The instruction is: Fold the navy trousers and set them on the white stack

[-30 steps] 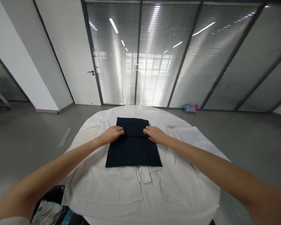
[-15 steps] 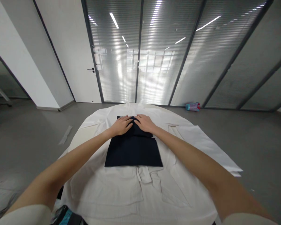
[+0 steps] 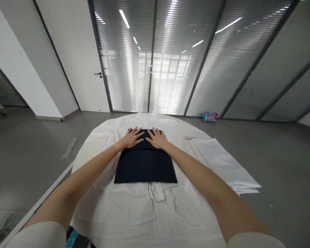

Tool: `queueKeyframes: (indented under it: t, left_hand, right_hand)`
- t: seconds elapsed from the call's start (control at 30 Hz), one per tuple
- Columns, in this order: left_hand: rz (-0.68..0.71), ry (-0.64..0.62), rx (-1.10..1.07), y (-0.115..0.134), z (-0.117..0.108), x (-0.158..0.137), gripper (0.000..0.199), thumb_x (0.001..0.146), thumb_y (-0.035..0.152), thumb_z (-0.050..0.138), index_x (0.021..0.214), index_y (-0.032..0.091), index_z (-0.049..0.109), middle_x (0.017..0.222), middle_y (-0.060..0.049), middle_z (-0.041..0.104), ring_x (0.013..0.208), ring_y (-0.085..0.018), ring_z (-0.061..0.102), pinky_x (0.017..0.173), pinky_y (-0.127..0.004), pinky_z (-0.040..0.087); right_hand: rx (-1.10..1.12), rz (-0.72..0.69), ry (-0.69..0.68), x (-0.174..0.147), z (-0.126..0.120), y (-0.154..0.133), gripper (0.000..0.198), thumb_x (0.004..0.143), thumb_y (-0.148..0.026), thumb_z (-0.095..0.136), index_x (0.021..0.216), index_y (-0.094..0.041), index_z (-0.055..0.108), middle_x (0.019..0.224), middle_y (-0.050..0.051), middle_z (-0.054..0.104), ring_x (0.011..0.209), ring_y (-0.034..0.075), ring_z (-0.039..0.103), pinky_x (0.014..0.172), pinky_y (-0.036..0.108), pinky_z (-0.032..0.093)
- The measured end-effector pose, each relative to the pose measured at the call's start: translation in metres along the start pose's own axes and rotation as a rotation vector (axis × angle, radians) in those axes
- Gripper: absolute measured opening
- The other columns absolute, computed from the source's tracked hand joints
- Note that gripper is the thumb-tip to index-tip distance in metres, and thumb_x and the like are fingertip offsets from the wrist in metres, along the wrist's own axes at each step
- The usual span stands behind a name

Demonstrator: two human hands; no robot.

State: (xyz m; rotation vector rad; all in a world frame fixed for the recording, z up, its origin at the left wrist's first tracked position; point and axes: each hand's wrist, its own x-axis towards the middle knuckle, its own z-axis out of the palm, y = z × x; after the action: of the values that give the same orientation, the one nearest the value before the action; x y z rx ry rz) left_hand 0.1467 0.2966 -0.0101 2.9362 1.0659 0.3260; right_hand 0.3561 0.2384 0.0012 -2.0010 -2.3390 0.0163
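A dark navy folded cloth (image 3: 146, 167) lies flat on white fabric spread over a table. Its far part is folded over, making a raised band across the back. My left hand (image 3: 131, 138) rests palm down on the left of that band, fingers spread. On the right of the same band, my right hand (image 3: 157, 138) presses flat with its fingers apart. A narrow strip of dark cloth shows between the two hands. Beneath the navy piece, the white garment (image 3: 119, 206) shows seams and a small loop of fabric near the middle.
White folded fabric (image 3: 227, 165) overhangs the table's right side. On the floor, a blue and red package (image 3: 210, 117) sits by the glass wall, and a pale strip (image 3: 69, 148) lies to the left. A white door (image 3: 85, 62) stands at the back left.
My hands have flattened and spread their fingers, moving slightly apart. The folded band of navy cloth now looks flatter and more even. The view has shifted slightly.
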Motion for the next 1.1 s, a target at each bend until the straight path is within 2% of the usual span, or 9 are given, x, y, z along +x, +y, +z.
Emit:
queueKeyframes:
  t: [0.1, 0.23, 0.3, 0.4, 0.57, 0.73, 0.8, 0.93, 1.1]
  left_hand:
    - [0.164, 0.046, -0.093, 0.015, -0.027, -0.043, 0.050, 0.102, 0.047, 0.042, 0.142, 0.020, 0.054, 0.156, -0.013, 0.040, 0.146, -0.030, 0.032, 0.120, -0.049, 0.026]
    - [0.328, -0.022, -0.210, 0.044, -0.058, -0.129, 0.055, 0.093, 0.053, 0.059, 0.140, 0.025, 0.055, 0.148, -0.012, 0.048, 0.134, -0.028, 0.048, 0.113, -0.044, 0.039]
    - [0.334, -0.054, -0.198, 0.056, -0.064, -0.165, 0.063, 0.087, 0.048, 0.069, 0.143, 0.028, 0.051, 0.145, -0.011, 0.050, 0.130, -0.030, 0.051, 0.109, -0.045, 0.043]
    - [0.314, -0.037, -0.135, 0.066, -0.062, -0.194, 0.059, 0.091, 0.034, 0.066, 0.147, 0.033, 0.046, 0.140, -0.009, 0.054, 0.123, -0.028, 0.055, 0.105, -0.045, 0.047]
    - [0.280, 0.019, -0.059, 0.072, -0.049, -0.198, 0.046, 0.096, 0.022, 0.056, 0.141, 0.029, 0.054, 0.131, -0.009, 0.060, 0.116, -0.025, 0.060, 0.101, -0.043, 0.050]
    - [-0.039, 0.055, -0.012, 0.077, -0.036, -0.194, 0.056, 0.079, 0.013, 0.063, 0.134, 0.022, 0.059, 0.128, -0.012, 0.062, 0.116, -0.030, 0.059, 0.094, -0.043, 0.055]
    - [-0.080, 0.033, -0.018, 0.075, -0.035, -0.194, 0.049, 0.077, 0.012, 0.063, 0.125, 0.023, 0.065, 0.123, -0.011, 0.065, 0.112, -0.030, 0.062, 0.092, -0.043, 0.056]
    - [-0.007, 0.072, -0.126, 0.061, -0.053, -0.190, 0.026, 0.085, 0.019, 0.055, 0.103, 0.026, 0.072, 0.107, -0.009, 0.072, 0.098, -0.027, 0.067, 0.090, -0.043, 0.054]
    - [-0.096, 0.278, -0.457, 0.028, -0.089, -0.146, 0.030, 0.091, 0.047, 0.053, 0.096, 0.023, 0.070, 0.097, -0.008, 0.072, 0.091, -0.024, 0.067, 0.081, -0.036, 0.056]
  right_hand:
    - [-0.066, -0.201, 0.037, -0.035, -0.028, 0.003, 0.065, 0.100, -0.048, 0.045, 0.155, -0.014, 0.036, 0.159, 0.021, 0.030, 0.142, 0.037, 0.036, 0.114, 0.052, 0.030]
    - [0.023, -0.583, 0.004, -0.111, -0.057, 0.008, 0.047, 0.098, -0.048, 0.054, 0.132, -0.017, 0.060, 0.135, 0.015, 0.055, 0.114, 0.025, 0.059, 0.101, 0.040, 0.046]
    - [0.034, -0.653, -0.020, -0.149, -0.061, 0.007, 0.046, 0.094, -0.051, 0.060, 0.126, -0.019, 0.064, 0.128, 0.013, 0.059, 0.111, 0.025, 0.059, 0.099, 0.041, 0.047]
    - [-0.043, -0.603, -0.008, -0.191, -0.054, 0.003, 0.044, 0.089, -0.041, 0.068, 0.127, -0.020, 0.064, 0.124, 0.013, 0.060, 0.110, 0.028, 0.058, 0.096, 0.045, 0.047]
    - [-0.168, -0.355, 0.083, -0.216, -0.037, -0.006, 0.030, 0.084, -0.023, 0.067, 0.113, -0.014, 0.068, 0.118, 0.015, 0.062, 0.099, 0.027, 0.062, 0.087, 0.041, 0.050]
    - [-0.213, -0.257, 0.081, -0.218, -0.029, -0.007, 0.012, 0.086, -0.018, 0.062, 0.093, -0.016, 0.071, 0.101, 0.012, 0.066, 0.088, 0.025, 0.064, 0.079, 0.038, 0.050]
    - [-0.196, -0.261, 0.093, -0.219, -0.031, -0.003, 0.014, 0.085, -0.014, 0.059, 0.092, -0.017, 0.070, 0.103, 0.013, 0.067, 0.093, 0.026, 0.064, 0.083, 0.040, 0.049]
    - [0.040, -0.293, 0.155, -0.214, -0.046, 0.007, 0.019, 0.085, -0.013, 0.054, 0.096, -0.020, 0.067, 0.114, 0.012, 0.067, 0.111, 0.026, 0.060, 0.098, 0.042, 0.045]
    - [0.521, -0.208, 0.301, -0.158, -0.073, 0.025, 0.025, 0.093, -0.024, 0.039, 0.104, -0.021, 0.060, 0.101, 0.006, 0.068, 0.098, 0.022, 0.062, 0.092, 0.037, 0.047]
